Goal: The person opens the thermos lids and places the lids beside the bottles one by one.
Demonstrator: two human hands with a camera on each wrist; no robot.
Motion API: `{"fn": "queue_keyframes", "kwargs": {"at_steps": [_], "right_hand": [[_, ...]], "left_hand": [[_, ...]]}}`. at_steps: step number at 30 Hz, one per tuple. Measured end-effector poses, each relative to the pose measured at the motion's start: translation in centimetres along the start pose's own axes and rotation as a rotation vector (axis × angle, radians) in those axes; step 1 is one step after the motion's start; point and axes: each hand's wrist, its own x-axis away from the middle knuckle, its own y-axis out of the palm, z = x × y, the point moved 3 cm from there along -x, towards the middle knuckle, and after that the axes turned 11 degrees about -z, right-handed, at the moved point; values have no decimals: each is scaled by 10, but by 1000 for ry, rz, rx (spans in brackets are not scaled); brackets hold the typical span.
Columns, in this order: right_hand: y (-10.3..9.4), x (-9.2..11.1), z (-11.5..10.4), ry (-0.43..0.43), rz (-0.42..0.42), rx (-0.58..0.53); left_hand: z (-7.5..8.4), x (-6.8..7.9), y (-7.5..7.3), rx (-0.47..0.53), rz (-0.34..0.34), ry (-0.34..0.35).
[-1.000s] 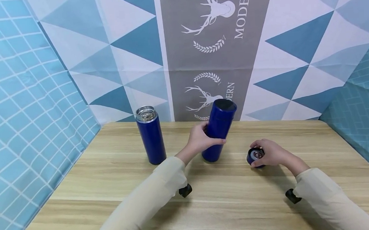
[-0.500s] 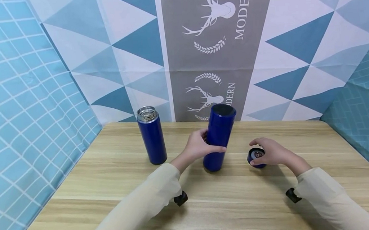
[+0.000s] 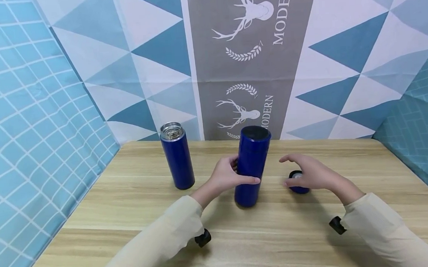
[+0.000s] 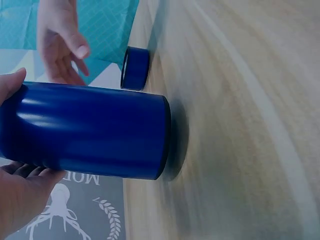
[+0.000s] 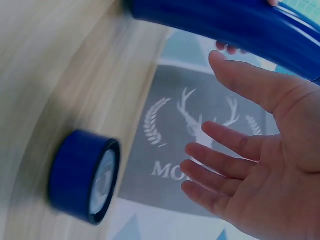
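My left hand [image 3: 225, 175] grips a dark blue vacuum flask [image 3: 255, 155] round its side. The flask has a dark, flat top and leans slightly; in the left wrist view its base is close over the table. My right hand [image 3: 311, 174], fingers spread and holding nothing, hovers above a short blue flask lid [image 3: 299, 189]. That lid rests on the table with its hollow side up, and the right wrist view shows its pale inside. Further left stands a second blue flask [image 3: 178, 161], upright and lidless, its steel mouth [image 3: 172, 130] bare.
The wooden table [image 3: 245, 248] carries all of these. A patterned cloth backdrop [image 3: 238, 64] rises behind its far edge, and blue tiled cloth [image 3: 21, 136] hangs along the left side. A black wrist camera [image 3: 203, 238] sits under the left sleeve.
The left hand has brought its flask nearer to the person and lower. The right hand has let go of the lid, its fingers spreading and rising off it.
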Motion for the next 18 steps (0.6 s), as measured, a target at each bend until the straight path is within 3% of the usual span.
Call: {"fn": "queue_keyframes", "kwargs": {"at_steps": [9,18], "right_hand": [[-10,1,-27,-84,59,-37],[-23,7,-52,-183,93,-182]], "left_hand": [[0,16,1,38,-30,1],[-1,29,2,38,-48,-5]]}}
